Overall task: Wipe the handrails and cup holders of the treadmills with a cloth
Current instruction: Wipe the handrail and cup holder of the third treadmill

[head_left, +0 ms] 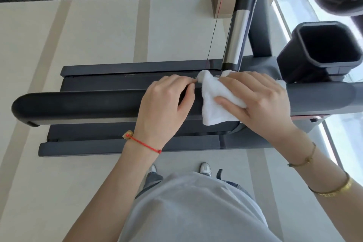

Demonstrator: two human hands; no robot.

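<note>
- Handrail point(98, 105) runs across the treadmill, cup holder point(322, 49) beyond its right end.
- Right hand point(261, 100) clamps the cloth point(212, 108) round the rail, ready to wipe.
- Left hand point(165, 102), just left of it, curls over the rail, steadying.

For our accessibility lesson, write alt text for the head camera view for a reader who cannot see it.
A person's right hand presses a white cloth around a dark grey padded treadmill handrail, while the left hand grips the rail beside it. A black plastic cup holder stands beyond, to the right.
</note>
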